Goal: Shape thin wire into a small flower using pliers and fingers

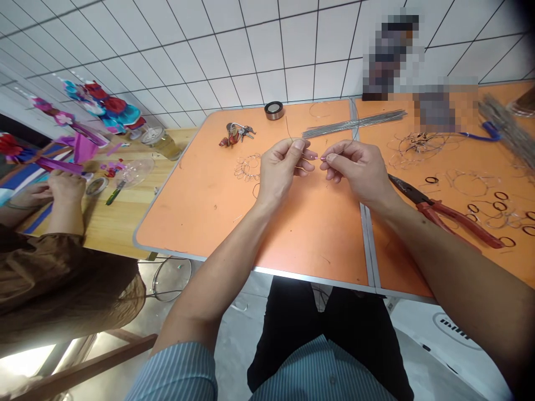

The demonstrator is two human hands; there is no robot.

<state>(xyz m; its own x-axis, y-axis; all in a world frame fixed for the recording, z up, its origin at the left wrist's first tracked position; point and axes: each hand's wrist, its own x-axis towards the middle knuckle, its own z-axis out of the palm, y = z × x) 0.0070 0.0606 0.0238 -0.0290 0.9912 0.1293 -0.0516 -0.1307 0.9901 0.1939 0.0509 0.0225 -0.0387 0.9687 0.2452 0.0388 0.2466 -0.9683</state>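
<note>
My left hand [281, 167] and my right hand [355, 167] are close together above the orange table [200, 195], fingers pinched. A thin dark wire [287, 126] sticks up from the left hand's fingers. Another curved length of thin wire [358, 129] rises from the right hand. Small pinkish bits show at the facing fingertips; I cannot make out whether they are fingernails or part of what is held. Left of my left hand lies a coil of looped wire [247, 168]. A bundle of straight metal wires [334, 127] lies behind both hands.
Red-handled pliers [451, 214] lie by my right forearm, among wire loops and dark rings [500, 206]. Keys [239, 132] and a roll of tape [274, 110] sit at the back. At left, another person's hands [67, 186] work with purple ribbon near a drink cup [161, 142].
</note>
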